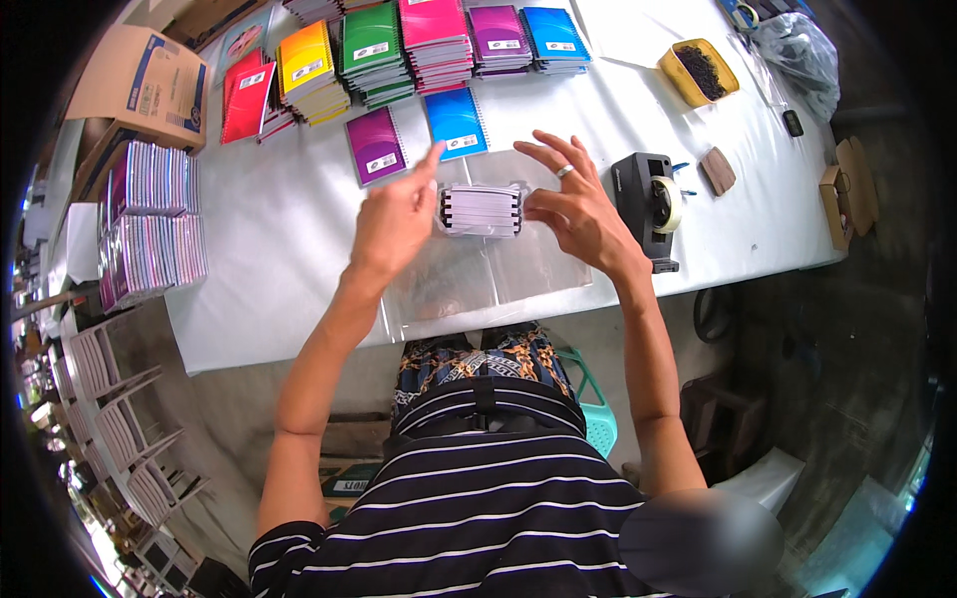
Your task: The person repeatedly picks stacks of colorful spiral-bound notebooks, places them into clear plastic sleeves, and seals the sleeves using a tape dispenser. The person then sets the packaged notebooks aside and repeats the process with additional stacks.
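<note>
A compact stack of notebooks lies between my hands, its white page edges and black spiral bindings showing. Under it a clear plastic sheet or bag spreads toward the table's front edge. At the stack's left side is my left hand, open, its index finger stretched away from me and the other fingers partly curled. My right hand is open at the other side, thumb and index close to the stack's right end and the remaining fingers spread. I cannot tell whether either hand touches the plastic.
A purple notebook and a blue notebook lie beyond the stack. Piles of colored notebooks line the back. A black tape dispenser stands right, near a yellow tub. Wrapped notebook bundles and a cardboard box are left.
</note>
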The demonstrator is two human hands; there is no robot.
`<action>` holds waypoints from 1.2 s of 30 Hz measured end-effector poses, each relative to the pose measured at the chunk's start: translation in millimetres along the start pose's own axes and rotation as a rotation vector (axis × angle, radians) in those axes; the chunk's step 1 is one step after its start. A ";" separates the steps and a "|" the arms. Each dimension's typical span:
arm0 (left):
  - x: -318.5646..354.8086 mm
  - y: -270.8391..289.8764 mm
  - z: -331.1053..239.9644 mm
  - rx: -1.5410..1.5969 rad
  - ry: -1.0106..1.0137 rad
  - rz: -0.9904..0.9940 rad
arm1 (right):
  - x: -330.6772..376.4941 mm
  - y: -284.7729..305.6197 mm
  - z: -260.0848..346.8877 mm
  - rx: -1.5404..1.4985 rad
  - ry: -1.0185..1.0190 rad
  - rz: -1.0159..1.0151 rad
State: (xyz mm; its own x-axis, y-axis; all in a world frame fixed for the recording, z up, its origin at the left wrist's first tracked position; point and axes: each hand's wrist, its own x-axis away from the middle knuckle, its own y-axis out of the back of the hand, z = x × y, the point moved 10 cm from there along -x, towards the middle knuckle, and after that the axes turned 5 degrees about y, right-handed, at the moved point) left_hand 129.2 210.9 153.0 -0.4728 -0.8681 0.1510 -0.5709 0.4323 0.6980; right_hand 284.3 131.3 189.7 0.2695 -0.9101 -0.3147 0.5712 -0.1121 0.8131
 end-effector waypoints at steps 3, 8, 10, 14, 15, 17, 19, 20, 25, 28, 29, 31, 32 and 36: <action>12.6 24.7 28.4 0.665 -0.004 -0.123 | 1.1 -4.6 27.0 -0.061 -0.021 -0.077; 32.0 -18.6 79.9 0.419 -0.201 -0.089 | 2.5 -52.4 48.1 0.062 -0.026 0.032; 35.9 -34.1 64.4 0.249 -0.343 -0.058 | 2.8 -46.0 50.6 0.014 -0.042 -0.006; 26.6 -43.0 38.8 -0.069 -0.526 -0.072 | 5.4 -36.4 41.2 -0.009 -0.070 0.051; 22.2 -43.5 37.5 -0.091 -0.537 -0.056 | 4.6 -31.2 36.1 -0.042 -0.082 0.062; 15.8 -44.6 35.3 -0.134 -0.559 -0.022 | 1.6 -22.1 28.7 -0.051 -0.088 0.081; 12.7 -45.4 29.9 -0.157 -0.574 0.008 | -1.1 -7.8 21.5 -0.097 -0.116 0.019; 11.6 -46.4 28.1 -0.168 -0.581 0.024 | -1.7 -2.2 16.3 -0.120 -0.129 -0.012; 6.1 -52.2 22.8 -0.174 -0.633 0.070 | -27.9 -7.7 -5.8 -0.007 -0.146 -0.066; 5.6 -54.5 24.6 -0.225 -0.643 0.075 | -50.9 -38.5 -12.5 0.248 0.056 -0.024; 5.1 -56.0 26.4 -0.249 -0.642 0.071 | -47.8 -25.6 -19.4 0.152 0.017 -0.132; 6.4 -50.3 25.8 -0.224 -0.621 0.050 | -40.1 3.7 -31.1 -0.058 -0.048 -0.335; 7.1 -48.1 25.7 -0.209 -0.610 0.038 | -22.4 12.2 -51.2 -0.313 -0.230 -0.372; 6.2 -51.0 19.7 -0.059 -0.588 -0.007 | 53.0 -7.6 -70.7 -0.458 -0.230 -0.362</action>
State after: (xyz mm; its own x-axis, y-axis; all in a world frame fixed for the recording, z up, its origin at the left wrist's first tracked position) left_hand 142.2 188.2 104.5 -0.7714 -0.5828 -0.2555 -0.5450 0.3979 0.7380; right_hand 349.1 112.1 132.2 -0.1480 -0.9146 -0.3763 0.8831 -0.2935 0.3660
